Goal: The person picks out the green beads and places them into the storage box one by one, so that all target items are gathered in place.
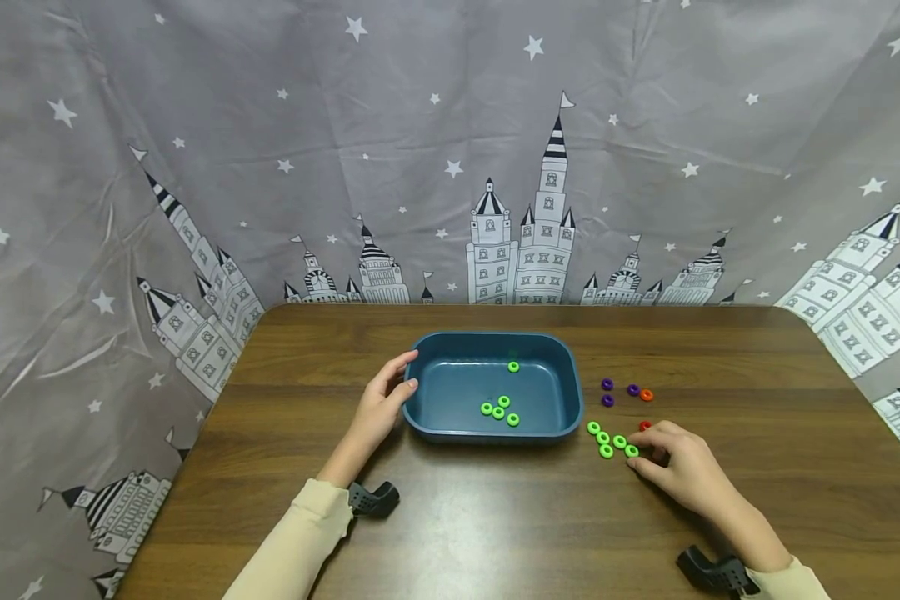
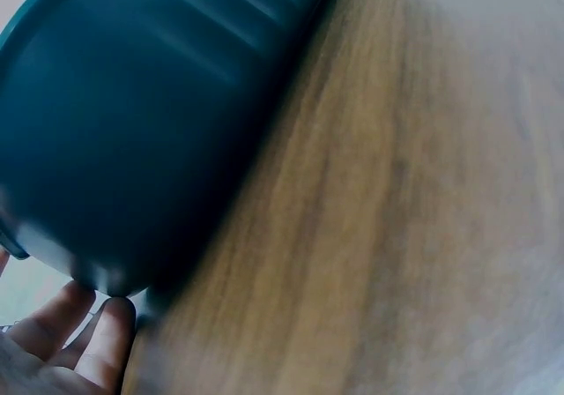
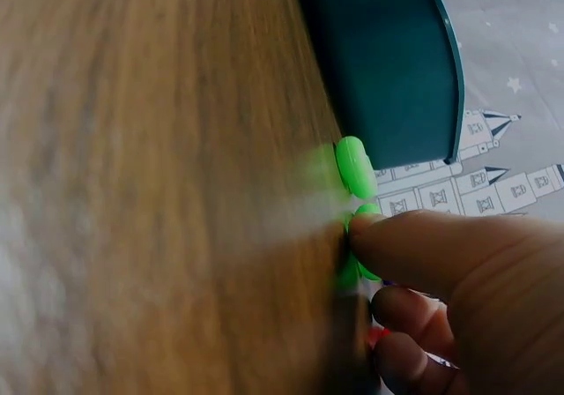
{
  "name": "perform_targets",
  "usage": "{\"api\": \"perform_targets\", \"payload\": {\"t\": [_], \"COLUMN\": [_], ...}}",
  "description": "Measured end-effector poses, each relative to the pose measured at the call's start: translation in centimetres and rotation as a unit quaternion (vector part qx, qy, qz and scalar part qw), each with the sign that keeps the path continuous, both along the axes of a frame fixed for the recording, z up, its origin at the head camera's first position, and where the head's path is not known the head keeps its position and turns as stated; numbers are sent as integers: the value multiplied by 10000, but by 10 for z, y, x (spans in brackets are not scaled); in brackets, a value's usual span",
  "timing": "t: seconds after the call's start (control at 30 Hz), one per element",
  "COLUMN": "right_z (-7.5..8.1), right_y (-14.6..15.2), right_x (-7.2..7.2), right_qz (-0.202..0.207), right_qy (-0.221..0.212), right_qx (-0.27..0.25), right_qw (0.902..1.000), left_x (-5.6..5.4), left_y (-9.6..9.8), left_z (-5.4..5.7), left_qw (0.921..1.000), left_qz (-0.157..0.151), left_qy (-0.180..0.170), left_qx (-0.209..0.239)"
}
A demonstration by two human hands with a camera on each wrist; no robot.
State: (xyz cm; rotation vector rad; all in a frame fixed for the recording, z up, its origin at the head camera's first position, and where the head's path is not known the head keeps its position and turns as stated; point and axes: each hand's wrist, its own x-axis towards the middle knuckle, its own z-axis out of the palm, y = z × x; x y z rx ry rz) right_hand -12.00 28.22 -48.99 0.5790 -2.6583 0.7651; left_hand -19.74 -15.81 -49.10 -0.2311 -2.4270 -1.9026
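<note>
My left hand (image 1: 378, 408) touches the left end of a blue plastic tray (image 1: 450, 437), thumb and index finger at the rim. In the left wrist view, its fingers (image 2: 110, 342) rest against the tray's outer wall. Several bright green rings (image 1: 498, 413) lie inside the tray. Right of it, my right hand (image 1: 678, 467) pinches a green ring (image 1: 632, 451) between thumb and index finger, low at the tabletop. In the right wrist view the thumb (image 3: 405, 245) partly hides that ring. More green rings (image 1: 603, 437) lie just left of these fingertips.
Several purple rings (image 1: 607, 384) and an orange ring (image 1: 647, 395) lie right of the tray. A red ring (image 1: 645, 426) is partly hidden behind my right hand. All stand on a brown wooden table (image 1: 495, 517), with a grey castle-print cloth (image 1: 397, 167) behind.
</note>
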Motion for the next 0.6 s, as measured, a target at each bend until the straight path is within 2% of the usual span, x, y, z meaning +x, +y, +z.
{"api": "perform_targets", "payload": {"t": [0.6], "right_z": [2], "right_y": [-1], "right_x": [-2], "right_qz": [43], "right_qy": [261], "right_qx": [-14], "right_qw": [9996], "left_x": [0], "left_y": [1], "left_z": [1], "left_qw": [10000], "left_qz": [12], "left_qy": [-19], "left_qx": [-58]}}
